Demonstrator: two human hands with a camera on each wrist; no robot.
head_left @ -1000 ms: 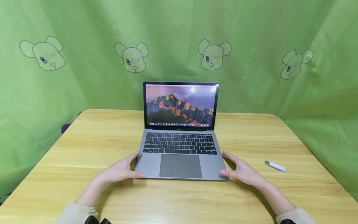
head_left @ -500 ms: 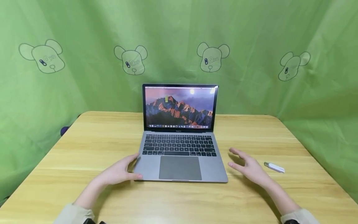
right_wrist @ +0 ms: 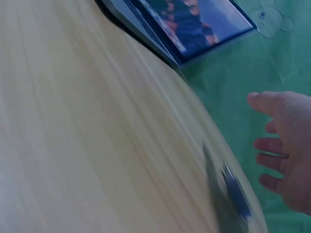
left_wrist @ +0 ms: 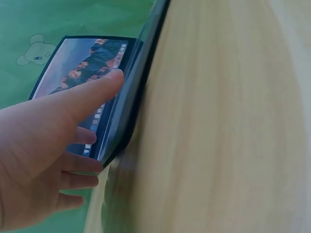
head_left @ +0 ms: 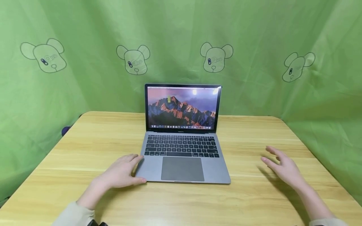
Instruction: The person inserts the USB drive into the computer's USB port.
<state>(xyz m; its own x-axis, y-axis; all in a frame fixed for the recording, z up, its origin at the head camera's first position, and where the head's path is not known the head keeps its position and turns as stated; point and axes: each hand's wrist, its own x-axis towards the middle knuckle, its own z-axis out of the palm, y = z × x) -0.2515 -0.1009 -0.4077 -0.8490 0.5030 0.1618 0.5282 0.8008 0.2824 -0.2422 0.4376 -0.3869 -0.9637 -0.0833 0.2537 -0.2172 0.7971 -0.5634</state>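
A grey laptop (head_left: 182, 163) stands unfolded on the wooden table, a mountain picture lit on its screen (head_left: 182, 108). At its left front corner is my left hand (head_left: 120, 172), thumb at the front edge and fingers along the left side. The left wrist view has this hand (left_wrist: 43, 145) with fairly straight fingers beside the laptop's edge (left_wrist: 129, 97). To the right, apart from the laptop, my right hand (head_left: 285, 169) hovers with loosely spread fingers and nothing in them. Below it in the right wrist view lies a USB stick (right_wrist: 236, 194), which the hand hides in the head view.
The wooden table (head_left: 181, 204) has rounded back corners. A green curtain (head_left: 181, 40) printed with bear heads hangs behind it and along both sides. A dark purple round thing (head_left: 65, 130) shows past the table's left edge.
My right hand has let go of the laptop's right front corner and moved right, over the USB stick. The left hand stays at the left corner; the laptop has not moved.
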